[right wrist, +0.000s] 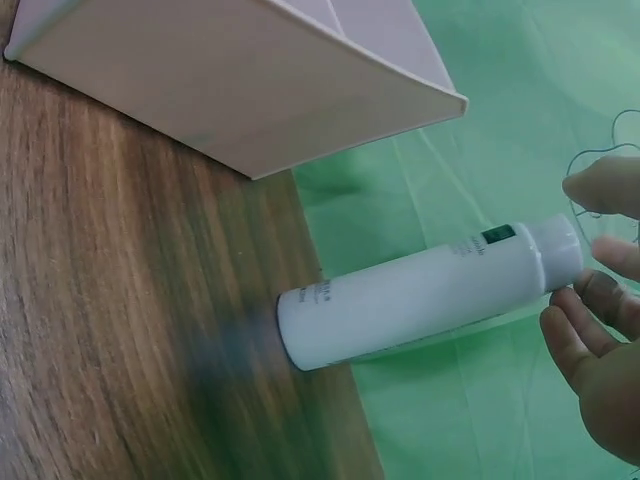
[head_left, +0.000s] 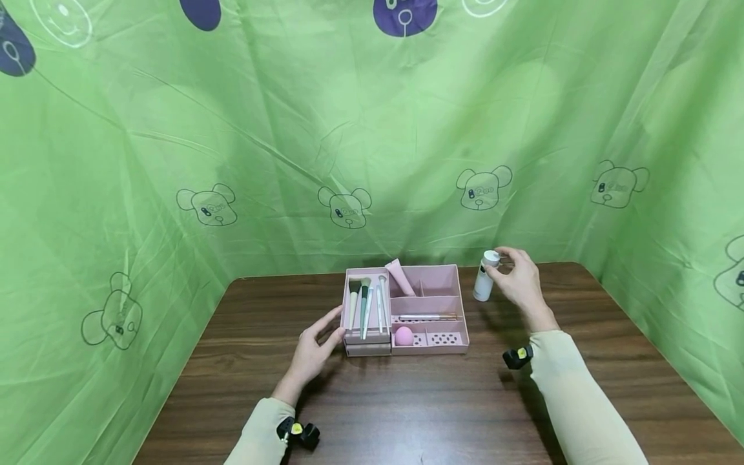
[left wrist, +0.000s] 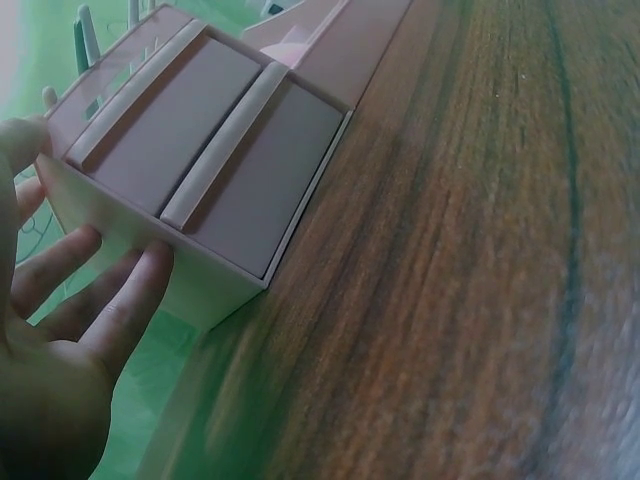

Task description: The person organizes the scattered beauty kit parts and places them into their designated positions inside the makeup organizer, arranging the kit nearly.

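Observation:
A pink cosmetics organizer (head_left: pixel 427 349) stands on the table, with makeup brushes (head_left: pixel 365 307) on its left top, a pink tube (head_left: pixel 400 279) leaning at the back and a pink ball (head_left: pixel 403 336) in a front compartment. My left hand (head_left: pixel 314 349) is at the organizer's left side, fingers spread and nearly straight against the side wall, one fingertip at the upper front corner. At the right, a white bottle (right wrist: pixel 420 298) with a white cap (right wrist: pixel 560 252) stands upright. My right hand (head_left: pixel 519 279) reaches over its top, thumb and curled fingers around the cap.
Two drawers with pale handle strips (left wrist: pixel 225 145) make up the organizer's front left. A slim pen-like stick (head_left: pixel 428 317) lies in its middle compartment. The brown wooden table (head_left: pixel 427 413) ends at a green curtain (head_left: pixel 279 116) behind and on both sides.

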